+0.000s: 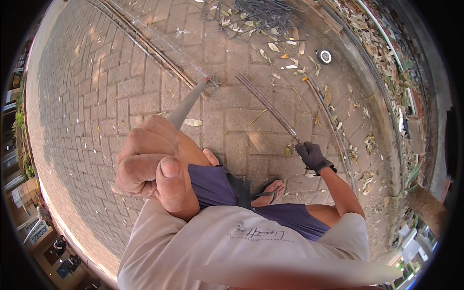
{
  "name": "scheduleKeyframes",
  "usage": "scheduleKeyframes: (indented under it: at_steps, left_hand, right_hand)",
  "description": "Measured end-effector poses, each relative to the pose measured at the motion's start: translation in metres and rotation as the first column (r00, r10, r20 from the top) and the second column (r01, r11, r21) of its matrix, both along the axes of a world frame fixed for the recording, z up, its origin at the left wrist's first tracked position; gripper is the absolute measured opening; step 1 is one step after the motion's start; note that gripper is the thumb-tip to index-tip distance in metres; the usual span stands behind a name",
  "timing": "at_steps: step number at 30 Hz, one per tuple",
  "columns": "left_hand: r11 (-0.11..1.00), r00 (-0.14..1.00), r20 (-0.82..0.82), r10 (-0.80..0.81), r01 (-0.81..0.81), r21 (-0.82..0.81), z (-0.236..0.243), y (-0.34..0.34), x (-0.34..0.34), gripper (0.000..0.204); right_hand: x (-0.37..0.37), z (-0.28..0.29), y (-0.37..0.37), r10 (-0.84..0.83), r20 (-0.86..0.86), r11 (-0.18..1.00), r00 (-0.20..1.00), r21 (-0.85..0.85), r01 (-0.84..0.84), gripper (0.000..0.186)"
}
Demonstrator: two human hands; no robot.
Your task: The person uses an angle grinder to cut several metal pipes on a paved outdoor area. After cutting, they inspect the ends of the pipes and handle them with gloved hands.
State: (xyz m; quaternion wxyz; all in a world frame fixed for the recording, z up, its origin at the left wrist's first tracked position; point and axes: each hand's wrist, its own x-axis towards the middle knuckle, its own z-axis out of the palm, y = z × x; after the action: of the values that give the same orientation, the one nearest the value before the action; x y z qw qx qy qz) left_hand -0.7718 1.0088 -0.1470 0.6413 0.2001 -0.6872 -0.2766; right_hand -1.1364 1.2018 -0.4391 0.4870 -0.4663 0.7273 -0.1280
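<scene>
My bare left hand is raised close to the camera, its fingers wrapped round a long grey bar. The bar slants away from the fist to a small red spot at its far end, over the ends of thin rods lying on the paving. Low on the right, my right hand wears a dark glove. Its fingers are closed on the near end of a short bundle of rusty steel rods, which points up and to the left along the ground. How many rods are in the bundle is hard to tell.
Long thin rods lie at the upper left. A tangle of dark bent wire sits at the top. A black and white roll rests near it. More long rods run along the right, among dry leaves. Brick paving spreads around.
</scene>
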Motion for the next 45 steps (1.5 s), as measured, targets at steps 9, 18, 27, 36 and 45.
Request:
scheduleKeyframes:
  at_steps: [9,18,27,36,45]
  left_hand:
    - [0.999,1.000,0.018,0.018,-0.017,-0.031,0.000,-0.005,-0.006,0.021]
    - [1.000,0.999,0.040,0.024,-0.023,-0.020,0.000,-0.004,-0.004,0.019]
    - [0.999,0.999,0.014,0.047,-0.047,-0.004,-0.001,-0.005,0.004,0.021]
    - [0.983,0.980,-0.077,0.183,-0.185,-0.017,0.005,-0.017,-0.004,0.022]
    - [0.982,0.979,-0.077,0.187,-0.185,0.033,0.003,-0.020,-0.009,0.023]
  right_hand:
    - [0.027,0.001,-0.007,0.175,0.011,0.984,0.984,-0.030,-0.175,0.057]
    - [0.039,-0.001,-0.012,0.131,0.064,0.987,0.989,0.082,-0.136,0.056]
    - [0.057,0.017,-0.032,-0.040,0.291,0.892,0.956,0.442,-0.097,0.047]
    - [0.026,0.046,-0.003,-0.230,0.332,0.761,0.915,0.647,-0.044,0.050]
    - [0.025,0.043,0.026,-0.094,0.241,0.828,0.966,0.558,-0.059,0.067]
